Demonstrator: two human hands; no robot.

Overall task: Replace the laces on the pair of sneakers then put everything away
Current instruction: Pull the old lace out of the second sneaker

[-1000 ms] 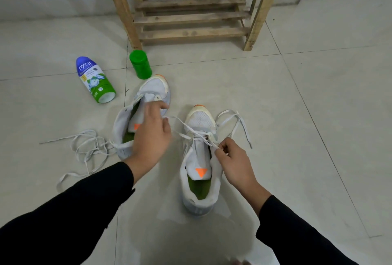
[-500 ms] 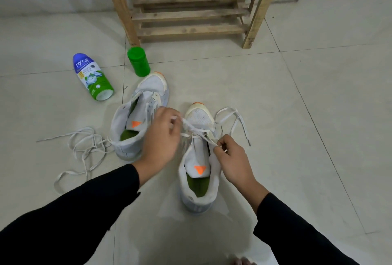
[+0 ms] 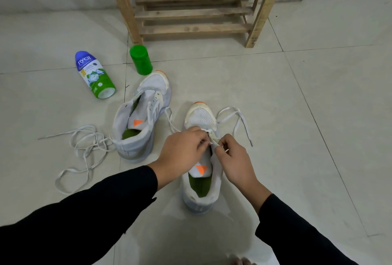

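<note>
Two white sneakers with green insoles and orange tongue marks stand on the tiled floor. The left sneaker point(image 3: 141, 117) has no lace in it. The right sneaker point(image 3: 201, 158) holds a white lace point(image 3: 235, 116) whose free ends trail to its right and left. My left hand point(image 3: 183, 151) and my right hand point(image 3: 233, 158) meet over the right sneaker's eyelets, each pinching the lace there. A loose white lace point(image 3: 82, 150) lies tangled on the floor left of the left sneaker.
A wooden slatted rack point(image 3: 191, 10) stands at the back against the wall. A green cap point(image 3: 141, 59) stands by its left leg. A blue and green bottle point(image 3: 94, 77) lies on its side to the left. Toes point(image 3: 241, 261) show at the bottom edge.
My left hand left the left sneaker and moved right to the right sneaker's lace. My right hand stayed at the eyelets.
</note>
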